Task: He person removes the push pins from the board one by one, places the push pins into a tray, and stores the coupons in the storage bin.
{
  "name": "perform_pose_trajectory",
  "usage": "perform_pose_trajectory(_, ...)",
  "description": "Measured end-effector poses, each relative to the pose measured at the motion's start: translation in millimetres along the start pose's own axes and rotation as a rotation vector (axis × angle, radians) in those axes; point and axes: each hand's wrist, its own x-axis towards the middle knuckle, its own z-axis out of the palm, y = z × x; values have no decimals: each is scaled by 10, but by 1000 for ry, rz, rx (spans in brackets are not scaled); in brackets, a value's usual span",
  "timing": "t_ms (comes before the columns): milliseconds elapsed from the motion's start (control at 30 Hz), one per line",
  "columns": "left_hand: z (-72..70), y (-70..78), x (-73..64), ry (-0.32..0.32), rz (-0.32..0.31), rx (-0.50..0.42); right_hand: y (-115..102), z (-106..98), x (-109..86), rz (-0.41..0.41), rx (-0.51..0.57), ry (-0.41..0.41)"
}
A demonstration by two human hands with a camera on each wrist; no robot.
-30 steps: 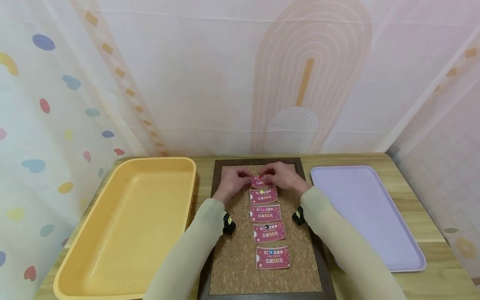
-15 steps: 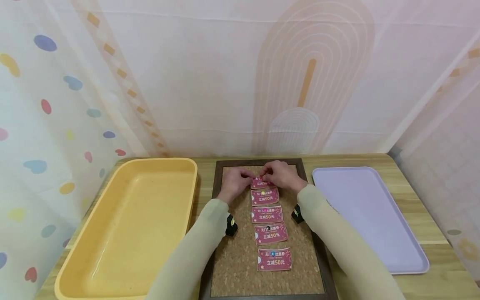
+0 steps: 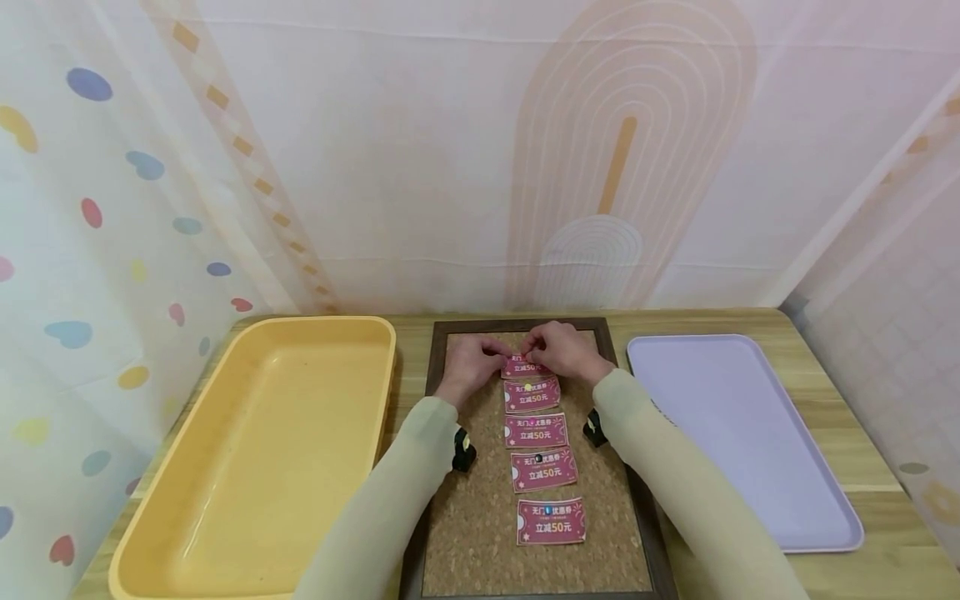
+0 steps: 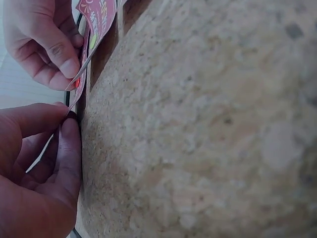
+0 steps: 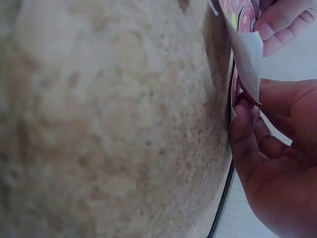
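At left on the worktop (image 3: pixel 825 400) sits a yellow tray (image 3: pixel 285 417); right of it, on a framed cork board (image 3: pixel 465 533), the left grip (image 3: pixel 470 367) pinches the left edge of the topmost 50-yuan coupon (image 3: pixel 521 367), near the board's far end, beyond four other coupons (image 3: pixel 543 472); the right grip (image 3: pixel 562 350) pinches what looks like a red pushpin (image 3: pixel 525 357) at its upper edge; farther right lies a lavender tray (image 3: pixel 720 400); the topmost coupon could skew or tear if the left grip tugs under the pressed pushpin, and a slanted push might hold poorly, since paper edges curl; its long axis runs sideways, print up, top edge toward the curtain (image 3: pixel 420 208).
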Motion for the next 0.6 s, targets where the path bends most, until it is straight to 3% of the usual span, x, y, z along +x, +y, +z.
perform_pose_trajectory(600, -20, -6, 16, -14, -3, -6, 26, -23, 56, 10, 10, -51)
